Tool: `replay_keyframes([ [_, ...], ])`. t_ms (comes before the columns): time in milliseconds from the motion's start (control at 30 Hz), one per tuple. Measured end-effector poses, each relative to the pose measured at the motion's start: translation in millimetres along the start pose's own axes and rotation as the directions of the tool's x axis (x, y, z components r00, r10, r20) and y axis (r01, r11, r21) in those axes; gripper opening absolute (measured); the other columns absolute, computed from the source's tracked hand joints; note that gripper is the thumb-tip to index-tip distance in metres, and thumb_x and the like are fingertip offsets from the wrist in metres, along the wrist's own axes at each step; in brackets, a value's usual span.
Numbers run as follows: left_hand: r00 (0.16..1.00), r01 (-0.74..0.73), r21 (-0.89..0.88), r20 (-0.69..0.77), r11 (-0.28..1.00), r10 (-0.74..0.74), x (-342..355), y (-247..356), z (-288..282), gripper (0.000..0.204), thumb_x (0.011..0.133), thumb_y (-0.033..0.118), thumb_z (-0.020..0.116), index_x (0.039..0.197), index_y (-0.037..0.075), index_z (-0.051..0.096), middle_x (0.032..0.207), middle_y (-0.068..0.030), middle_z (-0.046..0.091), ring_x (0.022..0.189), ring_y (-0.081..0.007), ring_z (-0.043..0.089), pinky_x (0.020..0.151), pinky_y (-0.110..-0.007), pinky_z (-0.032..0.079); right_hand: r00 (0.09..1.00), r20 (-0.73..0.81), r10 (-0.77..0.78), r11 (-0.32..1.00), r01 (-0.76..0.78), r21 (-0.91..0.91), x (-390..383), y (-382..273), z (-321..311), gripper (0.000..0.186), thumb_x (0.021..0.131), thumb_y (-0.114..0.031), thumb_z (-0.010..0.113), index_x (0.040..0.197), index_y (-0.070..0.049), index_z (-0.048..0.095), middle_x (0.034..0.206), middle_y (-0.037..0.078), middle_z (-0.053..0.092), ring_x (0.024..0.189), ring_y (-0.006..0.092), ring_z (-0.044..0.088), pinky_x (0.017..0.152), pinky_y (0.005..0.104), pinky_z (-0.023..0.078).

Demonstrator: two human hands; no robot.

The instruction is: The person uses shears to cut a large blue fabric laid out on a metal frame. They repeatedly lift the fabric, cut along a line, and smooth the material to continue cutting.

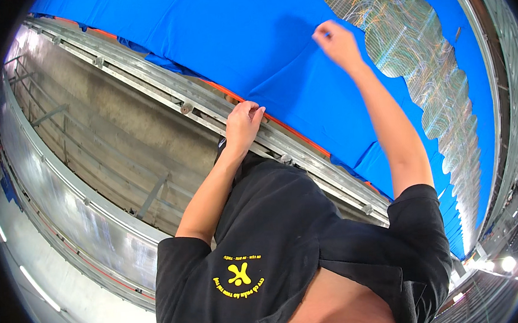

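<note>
A long table is covered with blue fabric, on which lie scalloped, see-through pieces with fine multicoloured lines. My left hand is at the table's near edge, over the metal rail beside an orange-red strip, its fingers curled together; what they hold, if anything, is hidden. My right hand is raised farther in over the blue fabric, just left of the patterned pieces, slightly blurred, with curled fingertips pressed together on something too small to make out.
Metal rails run diagonally along the near edge, in front of my body. To the left, below, are a concrete floor, angled metal struts and another long metal-edged table. Ceiling lights show at the lower right rim.
</note>
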State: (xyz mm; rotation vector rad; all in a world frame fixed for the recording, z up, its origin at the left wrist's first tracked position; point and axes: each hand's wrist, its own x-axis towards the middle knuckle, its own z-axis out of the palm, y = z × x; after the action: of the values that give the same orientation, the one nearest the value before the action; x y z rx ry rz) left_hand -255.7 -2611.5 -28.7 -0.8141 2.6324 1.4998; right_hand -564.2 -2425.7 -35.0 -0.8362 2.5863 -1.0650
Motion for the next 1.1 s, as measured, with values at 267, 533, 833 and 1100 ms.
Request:
replay_keyframes([
  [267,1.0,-0.018,0.045,-0.021,0.999,0.019,1,-11,6,0.024,0.095,0.023,0.08,0.103,0.003,0.07,0.094,-0.0148,0.072,0.086,-0.0329,0.071,0.078,-0.043,0.057,0.895,0.441,-0.064,0.96,0.176,-0.218,-54,-57,54,0.013,0.099,-0.018,0.071,0.109,-0.011,0.069,0.116,0.008,0.065,0.098,0.0331,0.07,0.082,0.0473,0.058],
  [533,0.999,-0.026,0.056,-0.042,0.998,0.028,-5,-18,10,0.027,0.096,0.023,0.079,0.113,0.005,0.068,0.106,-0.0141,0.071,0.088,-0.0317,0.07,0.08,-0.044,0.057,0.875,0.439,-0.205,0.965,0.255,-0.057,-75,-56,33,0.011,0.098,-0.012,0.068,0.108,-0.008,0.066,0.104,0.011,0.066,0.095,0.035,0.069,0.081,0.0482,0.057],
  [833,0.998,-0.026,0.147,-0.052,0.989,0.034,2,-20,16,0.017,0.097,0.02,0.075,0.103,0.005,0.072,0.1,-0.0142,0.071,0.091,-0.0355,0.071,0.08,-0.046,0.057,0.909,0.336,-0.248,0.969,0.233,0.084,-80,-59,31,0.016,0.097,-0.008,0.072,0.113,-0.008,0.073,0.101,0.011,0.066,0.094,0.0318,0.069,0.082,0.0446,0.057],
  [1100,0.99,-0.019,0.134,-0.137,0.991,0.038,-1,-18,18,0.016,0.098,0.02,0.071,0.104,0.005,0.072,0.1,-0.0167,0.072,0.097,-0.037,0.071,0.085,-0.048,0.055,0.913,0.341,-0.225,0.974,0.2,0.109,-78,-54,33,0.01,0.097,-0.008,0.074,0.106,-0.004,0.077,0.097,0.01,0.064,0.089,0.028,0.067,0.079,0.0411,0.056],
])
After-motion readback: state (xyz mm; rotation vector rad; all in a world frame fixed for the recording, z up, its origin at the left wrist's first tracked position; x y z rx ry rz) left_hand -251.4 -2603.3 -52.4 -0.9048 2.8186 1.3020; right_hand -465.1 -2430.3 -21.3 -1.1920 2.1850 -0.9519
